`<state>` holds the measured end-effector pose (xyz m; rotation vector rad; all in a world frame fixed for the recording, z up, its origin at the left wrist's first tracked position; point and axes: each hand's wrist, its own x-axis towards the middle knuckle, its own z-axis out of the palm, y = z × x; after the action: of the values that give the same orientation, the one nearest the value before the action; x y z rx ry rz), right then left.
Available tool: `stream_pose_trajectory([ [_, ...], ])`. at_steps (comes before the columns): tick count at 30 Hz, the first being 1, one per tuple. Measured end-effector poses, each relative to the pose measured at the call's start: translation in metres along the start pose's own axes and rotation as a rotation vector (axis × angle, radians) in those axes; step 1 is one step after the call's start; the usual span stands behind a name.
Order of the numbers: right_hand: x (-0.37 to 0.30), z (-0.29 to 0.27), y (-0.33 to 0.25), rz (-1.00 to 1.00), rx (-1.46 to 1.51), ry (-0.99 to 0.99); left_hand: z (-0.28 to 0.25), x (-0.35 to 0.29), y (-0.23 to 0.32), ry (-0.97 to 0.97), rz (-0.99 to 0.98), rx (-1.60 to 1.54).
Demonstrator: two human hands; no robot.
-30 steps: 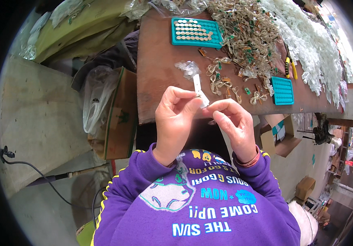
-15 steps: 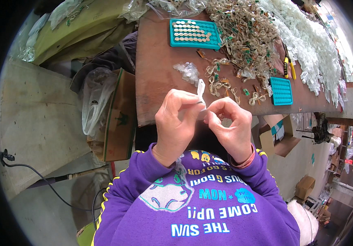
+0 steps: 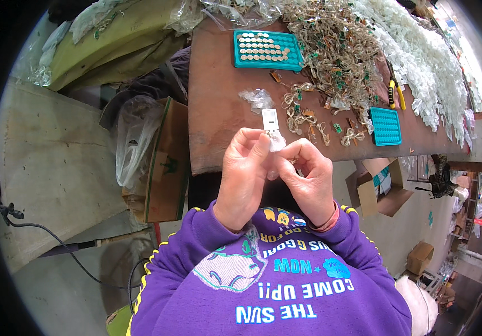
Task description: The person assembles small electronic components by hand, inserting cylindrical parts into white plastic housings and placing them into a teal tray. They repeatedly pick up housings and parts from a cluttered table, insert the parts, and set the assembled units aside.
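Observation:
Just past the table's near edge, my left hand (image 3: 245, 173) pinches a small white plastic case (image 3: 270, 120) between thumb and fingertips. Its flat face, with a dark slot, stands up beyond the fingers, and its lower part is rounded. My right hand (image 3: 308, 176) is closed in a pinch close beside it; what the fingertips hold is too small to make out. A small clear disc (image 3: 273, 175) shows below, between the two hands. Right behind the case lies a little heap of clear plastic pieces (image 3: 259, 99) on the brown table (image 3: 216, 112).
A teal tray of coin cells (image 3: 263, 50) sits at the back, an emptier teal tray (image 3: 385, 126) at the right. Coiled wires with circuit boards (image 3: 336, 50) and white plastic parts (image 3: 420, 67) pile up behind. Yellow-handled pliers (image 3: 395, 94) lie nearby; a cardboard box (image 3: 168, 162) stands left.
The white case has turned from edge-on to show its flat, slotted face. My right hand has shifted slightly left and down, and the clear disc has come into sight below.

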<state>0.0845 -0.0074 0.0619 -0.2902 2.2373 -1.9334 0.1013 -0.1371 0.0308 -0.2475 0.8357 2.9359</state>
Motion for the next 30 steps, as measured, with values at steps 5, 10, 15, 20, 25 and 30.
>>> stream_pose_trajectory([
  [5, 0.005, 0.002, 0.003, -0.072, -0.001, 0.02, -0.001, 0.009, 0.0, -0.025, 0.011, -0.011],
  [10, 0.03, -0.027, 0.002, -0.219, -0.243, 0.102, -0.013, 0.037, 0.01, 0.015, 0.169, -0.125],
  [15, 0.097, -0.059, 0.01, -0.571, -0.823, 0.239, -0.021, 0.067, 0.013, 0.01, 0.205, -0.072],
  [20, 0.147, -0.066, 0.029, -0.559, -1.13, 0.102, -0.027, 0.081, 0.016, -0.051, 0.224, -0.073],
  [25, 0.153, -0.06, 0.041, -0.598, -1.197, 0.059, -0.032, 0.082, 0.014, 0.022, 0.196, -0.178],
  [30, 0.163, -0.053, 0.045, -0.611, -1.237, 0.064, -0.035, 0.086, 0.013, -0.031, 0.178, -0.238],
])
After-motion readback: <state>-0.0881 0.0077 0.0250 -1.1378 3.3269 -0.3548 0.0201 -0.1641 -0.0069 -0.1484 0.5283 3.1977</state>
